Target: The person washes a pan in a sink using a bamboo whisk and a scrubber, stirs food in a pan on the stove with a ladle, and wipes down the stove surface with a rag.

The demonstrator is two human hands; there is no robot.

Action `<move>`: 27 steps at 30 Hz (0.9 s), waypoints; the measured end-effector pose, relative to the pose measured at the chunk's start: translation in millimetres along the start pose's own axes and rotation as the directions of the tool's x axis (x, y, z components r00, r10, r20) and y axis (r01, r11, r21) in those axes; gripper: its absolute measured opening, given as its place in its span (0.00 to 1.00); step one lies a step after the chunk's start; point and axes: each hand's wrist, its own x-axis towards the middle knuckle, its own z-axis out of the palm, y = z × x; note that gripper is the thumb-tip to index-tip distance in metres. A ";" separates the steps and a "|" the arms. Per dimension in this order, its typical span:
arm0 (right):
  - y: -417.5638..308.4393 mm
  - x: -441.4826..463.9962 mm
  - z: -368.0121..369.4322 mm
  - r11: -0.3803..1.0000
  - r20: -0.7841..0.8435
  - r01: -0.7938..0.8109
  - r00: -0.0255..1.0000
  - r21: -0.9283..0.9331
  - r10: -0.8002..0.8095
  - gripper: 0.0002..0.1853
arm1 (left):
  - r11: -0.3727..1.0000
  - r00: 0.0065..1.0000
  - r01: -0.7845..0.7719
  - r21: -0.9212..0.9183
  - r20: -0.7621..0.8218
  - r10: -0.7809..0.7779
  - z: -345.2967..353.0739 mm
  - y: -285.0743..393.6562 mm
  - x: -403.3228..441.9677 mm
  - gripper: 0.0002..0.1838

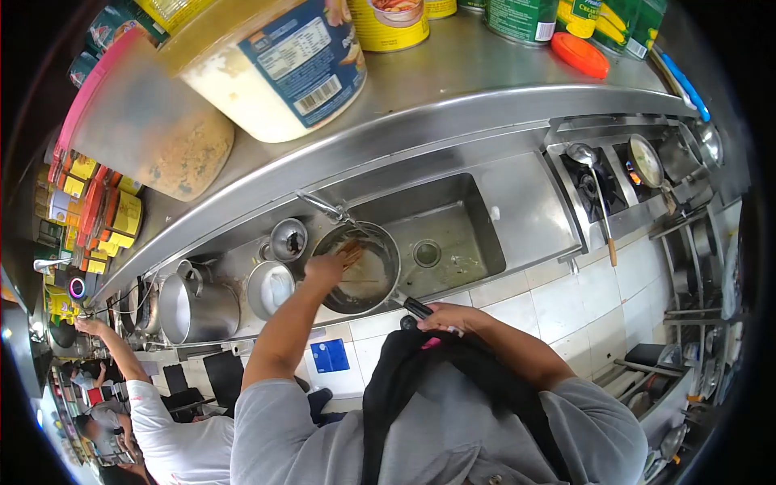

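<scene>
A large round pan [368, 302] with a black handle [416, 307] rests at the left end of the sink [485, 230], with cloudy liquid inside. My left hand [325, 272] reaches down into it, closed over a brown, bristly-looking thing [350, 252] pressed against the inner surface; its exact kind is unclear. At the near side, my right hand [444, 318] is wrapped round the pan's handle. The tap [323, 207] comes out over the pan's far rim. Left of the pan are a small steel bowl [288, 239] and a pot with whitish contents [267, 289].
A tall stockpot [198, 311] stands further left. On the right, a ladle [596, 194] lies across the stove beside a frying pan [645, 160]. Tubs and cans line the steel shelf [453, 73] above. A co-worker's arm [121, 352] reaches out at left.
</scene>
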 end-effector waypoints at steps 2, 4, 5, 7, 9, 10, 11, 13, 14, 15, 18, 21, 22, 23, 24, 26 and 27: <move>1.9 24.0 -7.2 0.985 0.089 0.023 0.995 0.174 -0.039 0.16 | 0.999 0.998 0.028 -0.028 0.050 -0.026 29.0 -20.7 8.0 0.27; -27.7 18.2 -2.9 0.997 0.081 0.013 0.997 0.072 -0.019 0.24 | 0.998 0.995 0.031 0.050 0.094 -0.035 38.0 0.7 -18.0 0.27; -35.7 15.7 -2.1 0.996 0.009 -0.084 0.996 0.034 0.083 0.28 | 0.997 0.992 0.053 0.062 0.113 -0.059 40.8 7.2 -25.5 0.28; -44.8 14.5 3.2 0.957 -0.161 -0.239 0.964 -0.165 0.213 0.36 | 0.987 0.981 0.161 -0.023 0.111 -0.157 50.8 3.7 -25.1 0.26; -45.6 24.6 4.2 0.940 -0.183 -0.230 0.965 -0.252 0.187 0.39 | 0.972 0.972 0.222 -0.076 0.097 -0.215 58.3 -9.5 -5.8 0.26; -45.0 30.4 4.6 0.915 -0.212 -0.213 0.966 -0.342 0.146 0.41 | 0.952 0.960 0.277 -0.127 0.070 -0.270 63.4 -13.4 -1.4 0.25; -44.4 34.4 4.4 0.881 -0.274 -0.210 0.957 -0.425 0.096 0.45 | 0.962 0.965 0.254 -0.097 0.094 -0.245 74.1 -7.0 -0.4 0.27; -51.1 32.2 0.4 0.843 -0.277 -0.213 0.958 -0.494 0.079 0.46 | 0.983 0.979 0.173 -0.060 0.121 -0.165 80.1 9.5 -18.5 0.28; -52.8 29.9 -0.6 0.804 -0.286 -0.222 0.956 -0.552 0.067 0.46 | 0.997 0.985 0.079 -0.025 0.155 -0.074 82.7 14.2 -23.9 0.29; -53.2 30.2 2.3 0.793 -0.322 -0.248 0.944 -0.556 0.070 0.46 | 0.997 0.988 0.079 -0.011 0.131 -0.077 95.4 3.4 -15.1 0.30; -55.3 32.0 9.4 0.822 -0.348 -0.253 0.935 -0.509 0.072 0.46 | 0.940 0.949 0.307 -0.152 0.127 -0.289 87.7 -20.8 14.0 0.32; -52.7 31.5 -2.4 0.793 -0.323 -0.222 0.946 -0.568 0.033 0.46 | 0.978 0.975 0.157 -0.138 0.177 -0.132 120.4 -15.6 2.5 0.36; -53.9 33.2 -6.1 0.769 -0.311 -0.206 0.950 -0.606 0.010 0.46 | 0.997 0.979 -0.023 -0.077 0.198 0.038 132.5 -18.5 4.9 0.38; -58.6 28.9 -2.8 0.779 -0.299 -0.211 0.954 -0.590 0.032 0.47 | 0.982 0.951 0.108 -0.154 0.304 -0.057 74.6 10.4 -30.4 0.40; -59.9 28.1 -0.5 0.783 -0.297 -0.212 0.954 -0.584 0.037 0.47 | 0.983 0.949 0.107 -0.152 0.312 -0.055 69.5 7.9 -23.3 0.40; -60.3 28.2 1.0 0.713 -0.279 -0.252 0.957 -0.655 0.081 0.47 | 0.951 0.934 0.255 -0.174 0.297 -0.196 54.5 0.7 -1.3 0.42; -60.0 28.8 3.3 0.734 -0.291 -0.265 0.952 -0.626 0.095 0.48 | 0.952 0.931 0.255 -0.169 0.309 -0.195 62.4 -8.2 17.0 0.42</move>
